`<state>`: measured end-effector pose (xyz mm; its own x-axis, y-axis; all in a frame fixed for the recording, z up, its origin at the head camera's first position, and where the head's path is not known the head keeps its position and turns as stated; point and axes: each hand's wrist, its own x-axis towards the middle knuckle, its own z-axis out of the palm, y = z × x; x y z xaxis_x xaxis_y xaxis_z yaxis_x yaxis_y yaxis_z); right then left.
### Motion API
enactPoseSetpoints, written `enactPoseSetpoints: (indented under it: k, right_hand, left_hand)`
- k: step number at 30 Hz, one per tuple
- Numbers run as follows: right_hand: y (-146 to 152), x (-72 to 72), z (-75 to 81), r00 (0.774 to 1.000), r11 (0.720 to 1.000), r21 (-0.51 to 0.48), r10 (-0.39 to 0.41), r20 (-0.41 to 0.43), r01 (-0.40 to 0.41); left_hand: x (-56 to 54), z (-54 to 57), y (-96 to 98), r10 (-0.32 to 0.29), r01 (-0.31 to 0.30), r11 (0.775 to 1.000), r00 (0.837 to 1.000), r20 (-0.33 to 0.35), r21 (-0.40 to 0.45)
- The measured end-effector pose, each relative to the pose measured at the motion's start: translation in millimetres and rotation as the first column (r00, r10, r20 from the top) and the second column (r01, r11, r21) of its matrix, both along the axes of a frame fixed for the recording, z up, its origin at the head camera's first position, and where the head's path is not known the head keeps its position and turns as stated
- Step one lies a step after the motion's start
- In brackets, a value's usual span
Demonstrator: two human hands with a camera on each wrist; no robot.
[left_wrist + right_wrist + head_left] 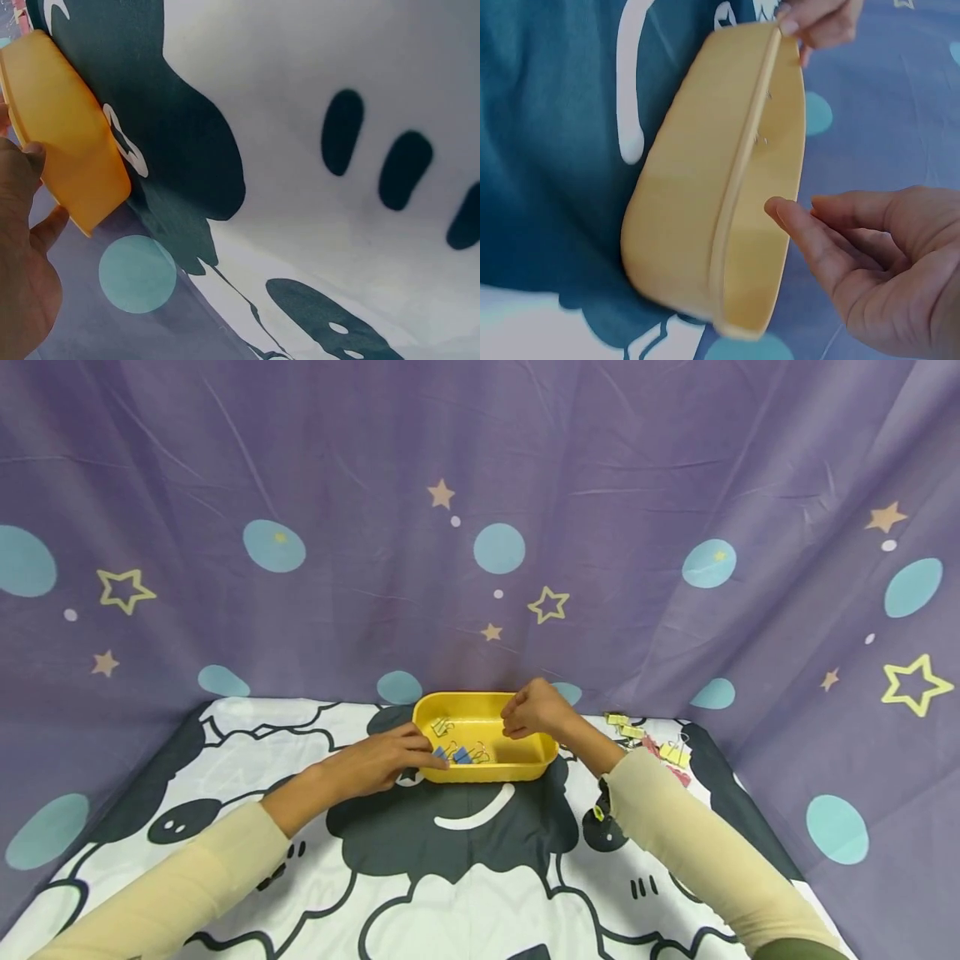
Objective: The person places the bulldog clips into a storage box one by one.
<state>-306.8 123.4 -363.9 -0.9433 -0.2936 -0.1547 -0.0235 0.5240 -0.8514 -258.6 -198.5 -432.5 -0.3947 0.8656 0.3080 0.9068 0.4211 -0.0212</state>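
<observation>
A shallow yellow plastic tray [517, 771] sits at the far side of the cloth-covered table. Two blue binder clips [462, 755] lie near its front left, and a yellow binder clip [442, 727] lies behind them. My left hand [386, 760] grips the tray's left end, fingers over the rim; the left wrist view shows this hand [26, 225] against the tray wall [82, 142]. Over the tray's right part hovers my right hand [536, 708], bent down. In the right wrist view its thumb and fingertips [780, 210] are close together, with nothing visible between them.
To the right of the tray lies a loose group of yellow binder clips [675, 753] and pink ones [678, 775], partly behind the right forearm. A purple curtain [337, 568] hangs right behind the table. The tablecloth [420, 927] has a black-and-white cartoon print.
</observation>
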Motion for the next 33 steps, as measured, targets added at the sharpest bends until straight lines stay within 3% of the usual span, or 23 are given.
enactPoseSetpoints:
  k: [8, 18, 33]
  right_hand:
    - [40.5, -6.4, -0.9, 0.998, 0.998, -0.023, -0.059, -0.005, 0.059]
    - [83.2, -12.3, 0.1, 0.992, 0.993, 0.024, -0.118, -0.045, 0.119]
    - [138.5, 1.3, -7.0, 0.992, 0.987, 0.110, -0.107, -0.064, 0.114]
  left_hand:
    - [1.3, -0.2, 0.0, -0.001, 0.000, 1.000, 0.999, 0.038, 0.014]
    - [1.8, 0.4, 0.1, 0.019, -0.020, 1.000, 0.999, 0.050, 0.015]
    - [1.1, 0.3, 0.6, 0.029, -0.029, 1.000, 0.997, 0.065, -0.004]
